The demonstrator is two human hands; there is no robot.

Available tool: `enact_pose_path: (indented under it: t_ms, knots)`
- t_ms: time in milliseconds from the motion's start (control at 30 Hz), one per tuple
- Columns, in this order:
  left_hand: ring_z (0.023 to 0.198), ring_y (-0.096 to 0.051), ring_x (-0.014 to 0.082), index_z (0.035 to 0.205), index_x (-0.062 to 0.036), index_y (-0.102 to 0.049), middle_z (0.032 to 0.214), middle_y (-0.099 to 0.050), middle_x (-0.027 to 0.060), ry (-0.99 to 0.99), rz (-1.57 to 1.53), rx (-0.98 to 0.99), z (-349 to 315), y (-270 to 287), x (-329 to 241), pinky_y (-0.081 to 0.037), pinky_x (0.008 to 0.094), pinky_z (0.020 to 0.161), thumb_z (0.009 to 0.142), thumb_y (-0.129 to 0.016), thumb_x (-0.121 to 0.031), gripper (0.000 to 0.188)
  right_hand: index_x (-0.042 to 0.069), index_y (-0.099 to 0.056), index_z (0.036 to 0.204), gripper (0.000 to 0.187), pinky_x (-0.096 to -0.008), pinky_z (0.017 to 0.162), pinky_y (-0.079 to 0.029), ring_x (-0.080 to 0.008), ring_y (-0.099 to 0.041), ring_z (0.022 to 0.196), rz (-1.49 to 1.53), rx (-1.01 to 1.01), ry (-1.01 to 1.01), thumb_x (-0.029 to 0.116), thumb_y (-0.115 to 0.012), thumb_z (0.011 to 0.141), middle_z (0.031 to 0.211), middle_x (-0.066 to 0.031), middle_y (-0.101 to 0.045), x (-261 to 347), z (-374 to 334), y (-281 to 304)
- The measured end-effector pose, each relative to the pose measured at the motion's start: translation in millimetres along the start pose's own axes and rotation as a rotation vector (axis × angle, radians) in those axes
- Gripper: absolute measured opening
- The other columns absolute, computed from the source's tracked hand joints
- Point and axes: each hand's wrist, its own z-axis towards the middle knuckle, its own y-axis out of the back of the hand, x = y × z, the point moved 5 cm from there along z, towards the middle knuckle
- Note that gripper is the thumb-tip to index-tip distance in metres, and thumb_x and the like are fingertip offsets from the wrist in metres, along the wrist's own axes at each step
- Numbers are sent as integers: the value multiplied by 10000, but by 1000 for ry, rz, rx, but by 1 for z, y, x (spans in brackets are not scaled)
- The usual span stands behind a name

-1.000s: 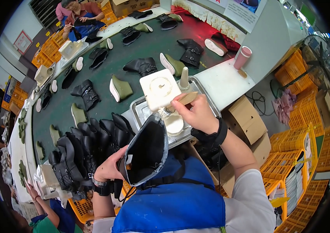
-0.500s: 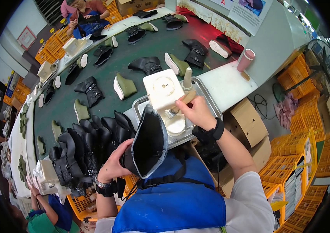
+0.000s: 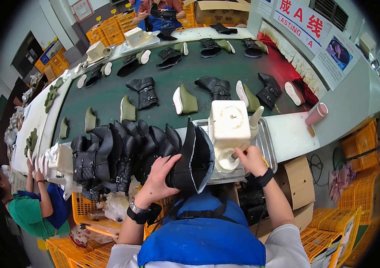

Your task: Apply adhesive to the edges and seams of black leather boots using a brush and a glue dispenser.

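Note:
My left hand (image 3: 159,178) is closed around the side of a black boot upper (image 3: 185,172), whose wide opening with a pale edge faces up and to the right. My right hand (image 3: 253,161) grips a brush (image 3: 245,146) with a light wooden handle. Its bristle end dips into a round cream-coloured cup (image 3: 226,165) at the foot of a square white container (image 3: 231,123). Cup and container stand in a metal tray (image 3: 268,147). Part of the brush handle is hidden by my fingers.
Several black boot uppers (image 3: 105,154) crowd the table edge left of my left hand. Olive shoe lasts (image 3: 185,101) and more uppers lie on the green conveyor (image 3: 109,96). A pink tumbler (image 3: 317,114) stands right. Co-workers sit at far left (image 3: 33,207) and across (image 3: 161,18).
My right hand has lowered the brush from beside the white container into the cup. The boot upper has tipped further to the right in my left hand. The whole view has shifted.

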Motion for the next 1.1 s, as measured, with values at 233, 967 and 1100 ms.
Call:
enact_pose_path:
  t_ms: [233, 967, 1100]
  knots:
    - [1134, -422, 325, 1284, -127, -407, 1170, -459, 165, -27, 124, 41, 0, -7, -7, -248, 470, 1030, 507, -739, -87, 846, -66, -617, 783, 215, -289, 502, -440, -106, -554, 551, 714, -46, -172, 142, -592, 831, 615, -62, -609, 70, 23, 54]
    - [1124, -451, 324, 1300, -35, -367, 1204, -474, 160, -7, -106, 158, -1, -11, 2, -284, 405, 1028, 517, -746, -91, 872, -39, -632, 819, 201, -291, 511, -442, -170, -586, 542, 389, -137, 78, 162, -618, 807, 669, -112, -636, 74, 42, 46]
    - [1214, -406, 242, 1342, -18, -304, 1288, -434, 152, 152, -410, 30, -8, -8, 14, -317, 320, 1011, 560, -786, -145, 927, -22, -641, 784, 256, -360, 547, -464, -308, -617, 604, 86, 100, 26, 230, -603, 810, 664, -193, -613, 30, 16, 14]
